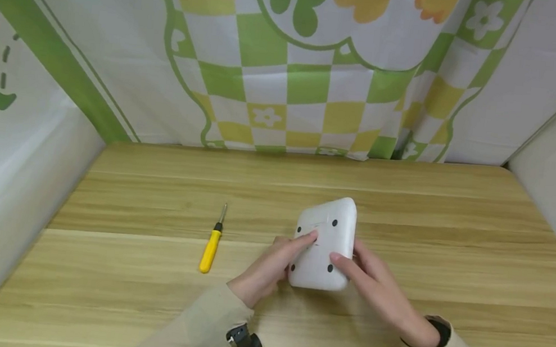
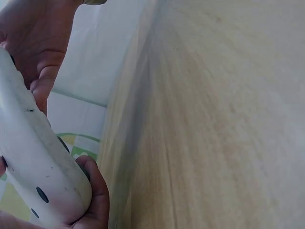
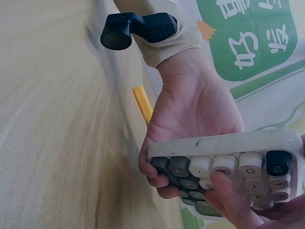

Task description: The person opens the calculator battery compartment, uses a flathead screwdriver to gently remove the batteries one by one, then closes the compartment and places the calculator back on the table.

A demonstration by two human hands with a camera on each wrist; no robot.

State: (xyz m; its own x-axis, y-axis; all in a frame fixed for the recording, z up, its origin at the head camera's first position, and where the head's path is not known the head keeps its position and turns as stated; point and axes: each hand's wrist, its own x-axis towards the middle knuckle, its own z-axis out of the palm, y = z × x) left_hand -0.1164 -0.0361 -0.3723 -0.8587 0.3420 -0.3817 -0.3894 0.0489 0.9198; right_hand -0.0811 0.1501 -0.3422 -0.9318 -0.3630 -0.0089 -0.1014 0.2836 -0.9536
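A white calculator [image 1: 320, 268] is tilted up above the table, its back with dark round feet towards the head view. The right wrist view shows the keys [image 3: 224, 164] on its other face, some white and some dark. My left hand [image 1: 268, 268] grips the left side, thumb lying across the back and fingers curled round the edge. At the right side my right hand [image 1: 382, 292] holds it, thumb on the back near a lower foot, a finger [image 3: 228, 193] over the keys. Left of the hands lies a screwdriver [image 1: 210, 250] with a yellow handle.
The wooden table [image 1: 118, 292] extends around the hands to its back edge. Behind it hangs a green, yellow and white checked curtain [image 1: 307, 92]. White cloth [image 1: 19, 169] borders the left side. Small black cameras [image 1: 247, 344] are strapped at both wrists.
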